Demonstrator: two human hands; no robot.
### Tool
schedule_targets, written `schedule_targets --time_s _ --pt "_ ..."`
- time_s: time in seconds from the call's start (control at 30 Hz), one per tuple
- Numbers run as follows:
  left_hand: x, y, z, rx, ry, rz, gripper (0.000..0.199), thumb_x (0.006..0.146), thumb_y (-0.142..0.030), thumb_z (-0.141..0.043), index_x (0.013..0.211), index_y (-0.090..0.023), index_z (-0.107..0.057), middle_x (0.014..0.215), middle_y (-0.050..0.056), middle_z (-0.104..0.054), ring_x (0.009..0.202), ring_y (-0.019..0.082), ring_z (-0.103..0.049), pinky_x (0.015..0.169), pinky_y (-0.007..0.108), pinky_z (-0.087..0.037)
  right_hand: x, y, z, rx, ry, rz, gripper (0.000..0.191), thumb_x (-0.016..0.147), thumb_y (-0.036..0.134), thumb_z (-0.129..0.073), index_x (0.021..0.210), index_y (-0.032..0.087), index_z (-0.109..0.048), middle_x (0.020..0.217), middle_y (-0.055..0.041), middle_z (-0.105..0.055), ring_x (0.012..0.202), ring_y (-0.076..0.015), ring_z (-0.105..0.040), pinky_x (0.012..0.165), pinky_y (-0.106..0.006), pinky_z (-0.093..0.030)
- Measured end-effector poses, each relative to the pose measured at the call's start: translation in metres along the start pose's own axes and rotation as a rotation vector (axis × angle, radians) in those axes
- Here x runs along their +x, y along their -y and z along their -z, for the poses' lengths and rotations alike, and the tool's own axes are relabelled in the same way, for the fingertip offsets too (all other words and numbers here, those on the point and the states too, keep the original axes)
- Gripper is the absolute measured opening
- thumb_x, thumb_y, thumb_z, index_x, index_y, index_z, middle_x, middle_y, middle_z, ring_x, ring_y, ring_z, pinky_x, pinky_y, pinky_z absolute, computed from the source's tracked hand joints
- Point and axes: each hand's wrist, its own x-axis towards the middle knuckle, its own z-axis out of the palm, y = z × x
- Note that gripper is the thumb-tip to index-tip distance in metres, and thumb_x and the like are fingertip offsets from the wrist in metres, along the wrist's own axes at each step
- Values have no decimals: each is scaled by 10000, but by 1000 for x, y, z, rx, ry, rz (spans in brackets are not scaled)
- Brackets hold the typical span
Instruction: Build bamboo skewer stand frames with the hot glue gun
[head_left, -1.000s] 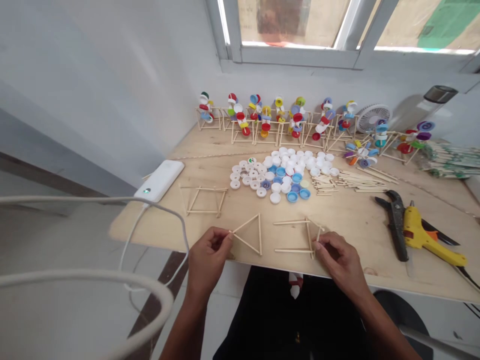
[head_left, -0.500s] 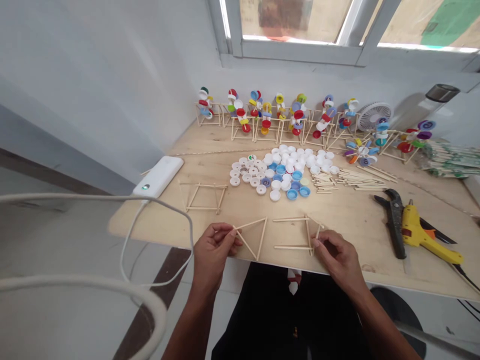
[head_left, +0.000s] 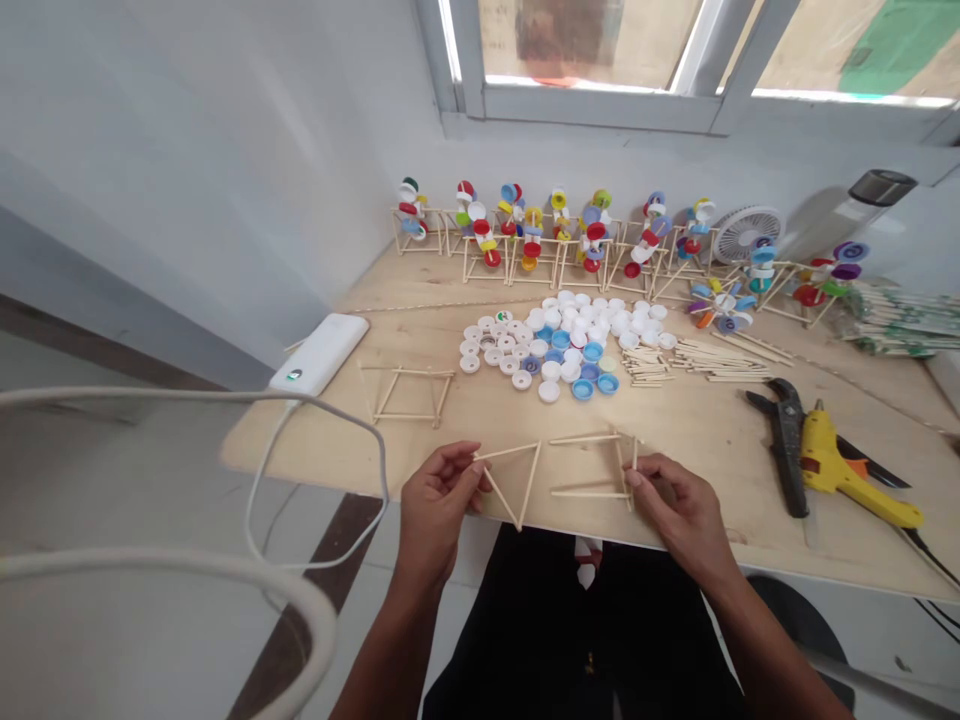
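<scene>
The left hand (head_left: 436, 495) is pinching one corner of a stick triangle (head_left: 529, 485) between the thumb and the fingers, with almost no gap, and the triangle is pointing its far side toward the right. The right hand (head_left: 679, 510) is holding, also in a narrow pinch, the near right end of an open stick frame (head_left: 620, 466), whose two long sticks are reaching toward the triangle without touching it. Both pieces are staying near the front edge of the table (head_left: 705, 430); I cannot tell exactly how much the frame is resting on the wood. In my judgement, the person is lining up these two pieces, and the next move is calling for a steady grip and matching of the stick ends to the triangle's corners. The glue gun (head_left: 825, 465) is lying to the right, and another stick frame, a boxy one (head_left: 416, 372), is standing to the left.
</scene>
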Motion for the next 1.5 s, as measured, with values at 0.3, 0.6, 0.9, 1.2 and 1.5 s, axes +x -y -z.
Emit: schedule_targets --time_s 0.3,0.6,0.9,1.2,1.5 --pt "-3 -2 -3 -29 9 2 297 627 -245 -711 889 -146 -614 603 -31 -595 524 89 -546 416 164 -390 12 16 6 -44 14 -13 242 831 393 -545 763 189 -657 738 -26 -672 698 -166 -602 634 -242 -477" --pt "-6 -3 -8 2 40 -36 270 663 -259 -689 895 -150 -606 629 -27 -589 532 85 -547 426 161 -395 21 33 11 -91 33 37 250 830 392 -540 754 187 -660 723 -26 -671 655 -153 -590 589 -237 -467" --pt "-5 1 -18 47 48 -110 262 687 -284 -676 909 -162 -611 695 -17 -590 556 93 -571 440 174 -417 15 50 22 -57 1 53 205 838 373 -562 736 201 -607 726 -12 -649 674 -145 -574 608 -232 -452" --pt "-6 8 -40 98 96 -200 222 735 -273 -635 932 -171 -619 741 -2 -625 620 103 -598 553 206 -484 8 41 17 -29 2 22 202 843 362 -559 755 190 -619 731 -25 -643 710 -161 -579 633 -250 -459" --pt "-2 16 -59 209 158 -306 224 764 -291 -616 956 -175 -632 744 3 -619 644 116 -598 610 230 -501 4 7 16 4 -93 -29 215 820 378 -575 758 185 -646 771 -46 -675 741 -189 -615 644 -269 -486"
